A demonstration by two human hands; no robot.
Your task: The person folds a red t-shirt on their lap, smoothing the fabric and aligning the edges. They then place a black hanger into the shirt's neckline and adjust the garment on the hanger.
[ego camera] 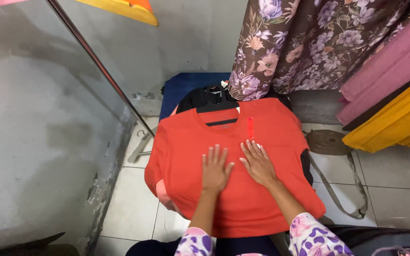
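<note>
A red T-shirt lies spread flat on top of a pile of garments, with a black hanger in its neck. My left hand rests palm down on the middle of the shirt, fingers spread. My right hand lies flat beside it, just to the right, fingers pointing up the shirt. Both hands press on the cloth and hold nothing. A small red tag hangs near the collar.
Under the red shirt are a black garment, a pink one and a blue one. A metal rail slants across the grey wall. Floral, pink and yellow cloths hang at right. A brown strap bag lies on the tiled floor.
</note>
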